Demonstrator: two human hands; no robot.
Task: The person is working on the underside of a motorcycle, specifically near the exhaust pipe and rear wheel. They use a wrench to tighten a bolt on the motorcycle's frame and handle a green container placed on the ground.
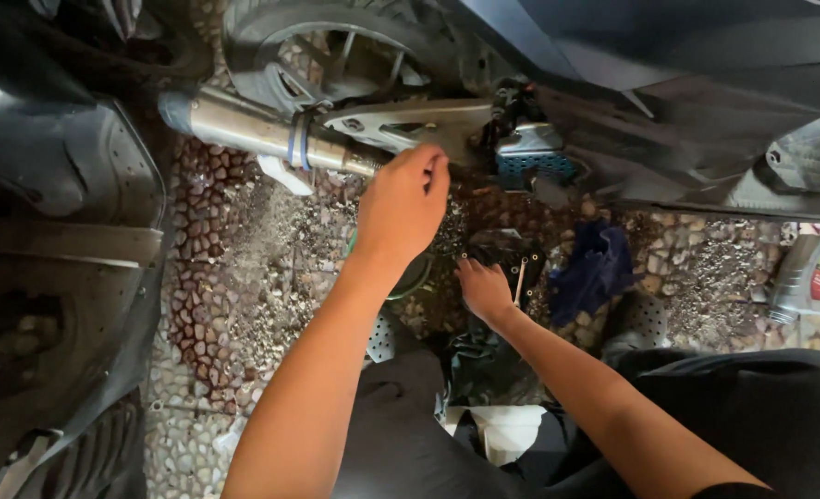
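L hand (401, 205) pinched at exhaust pipe (271, 134) | R hand (484, 288) open on ground | grey bottle (812, 277), red label, far R

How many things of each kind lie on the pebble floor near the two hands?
Blue cloth: 1
Grey bottle: 1
Wrench, by the right hand: 1
Green-rimmed pan, under the left hand: 1
Total: 4

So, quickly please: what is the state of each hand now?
Left hand: fingers pinched at the scooter's underside, beside the exhaust pipe; contents cannot be told.
Right hand: down by the ground, grip unclear.
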